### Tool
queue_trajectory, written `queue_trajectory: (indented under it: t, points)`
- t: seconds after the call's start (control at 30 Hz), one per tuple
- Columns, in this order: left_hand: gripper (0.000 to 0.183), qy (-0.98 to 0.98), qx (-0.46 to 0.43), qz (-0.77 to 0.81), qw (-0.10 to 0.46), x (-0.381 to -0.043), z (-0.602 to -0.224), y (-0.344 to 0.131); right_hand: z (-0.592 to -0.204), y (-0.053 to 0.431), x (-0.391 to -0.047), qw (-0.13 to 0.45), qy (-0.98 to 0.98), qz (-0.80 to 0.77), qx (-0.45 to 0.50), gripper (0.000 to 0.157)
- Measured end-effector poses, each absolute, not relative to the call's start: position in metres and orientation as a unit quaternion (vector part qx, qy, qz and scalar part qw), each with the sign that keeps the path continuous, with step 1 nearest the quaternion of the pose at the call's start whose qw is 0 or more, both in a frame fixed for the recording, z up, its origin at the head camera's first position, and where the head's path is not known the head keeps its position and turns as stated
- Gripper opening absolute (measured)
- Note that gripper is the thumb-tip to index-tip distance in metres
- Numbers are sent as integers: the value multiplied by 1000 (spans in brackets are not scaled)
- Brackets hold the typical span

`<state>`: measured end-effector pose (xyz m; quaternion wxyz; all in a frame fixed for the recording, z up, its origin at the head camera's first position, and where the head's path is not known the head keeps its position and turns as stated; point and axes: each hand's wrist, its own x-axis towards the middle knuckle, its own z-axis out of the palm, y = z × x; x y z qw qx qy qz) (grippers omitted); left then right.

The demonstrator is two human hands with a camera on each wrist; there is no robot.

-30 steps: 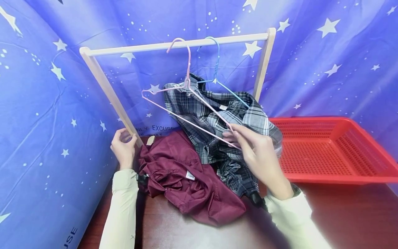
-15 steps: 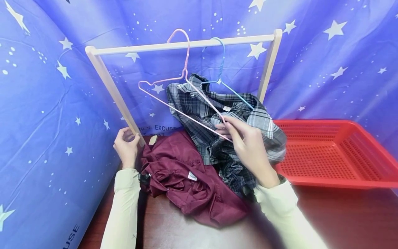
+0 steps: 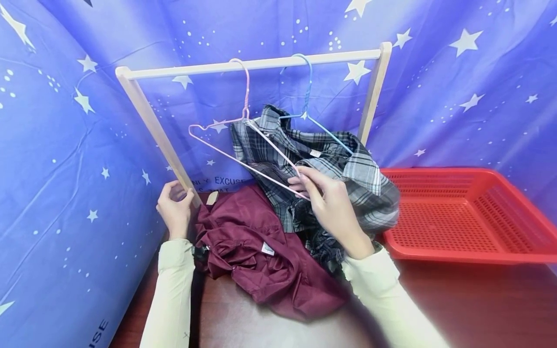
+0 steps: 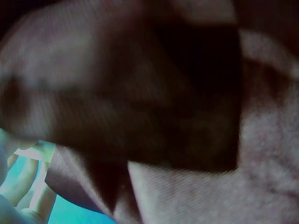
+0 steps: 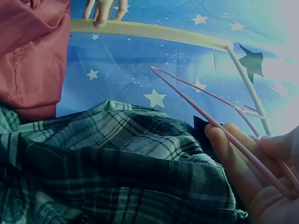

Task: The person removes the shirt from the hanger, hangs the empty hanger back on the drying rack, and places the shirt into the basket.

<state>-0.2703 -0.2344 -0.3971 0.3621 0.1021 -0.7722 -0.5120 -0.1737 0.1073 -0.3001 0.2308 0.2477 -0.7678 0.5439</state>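
My right hand (image 3: 332,205) pinches the lower right corner of a pink wire hanger (image 3: 271,145), which carries no garment. In the head view the hanger's hook lies over the top bar of a wooden rack (image 3: 191,70). Fingers of my left hand (image 3: 175,208) grip the rack's left post near its foot. A grey plaid shirt (image 3: 367,164) hangs on a blue hanger (image 3: 308,89) farther right along the bar, behind my right hand. Below lies a crumpled maroon garment (image 3: 278,270) with a white label; its fabric (image 4: 196,196) covers most of the left wrist view.
A red perforated basket (image 3: 461,256) stands on the reddish-brown table (image 3: 478,299) at the right. A blue curtain (image 3: 61,145) with white stars encloses the back and left side. One small beige tab (image 3: 212,197) shows near the rack's left foot.
My right hand has carried the pink hanger to the left. Its hook rose above the bar, then came down onto it. My left hand stays on the post.
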Motion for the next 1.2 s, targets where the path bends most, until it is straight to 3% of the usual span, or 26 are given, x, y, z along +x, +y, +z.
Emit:
queue_trajectory:
  t: [0.43,0.6,0.87,1.2]
  points:
    - [29,-783,117,-484,373,-270,-399,-235,-312,111,-171,207,-833,462,224,32]
    - [28,-788,115,-476,373,-269,-399,-234,-319,116,-168,156,-851,438,243,38]
    - [28,-785,110,-479,376,-270,-400,-233,-340,120,-159,39,-887,391,243,67]
    - [28,-787,111,-471,384,-270,-400,-232,-362,103,-162,24,-895,356,267,98]
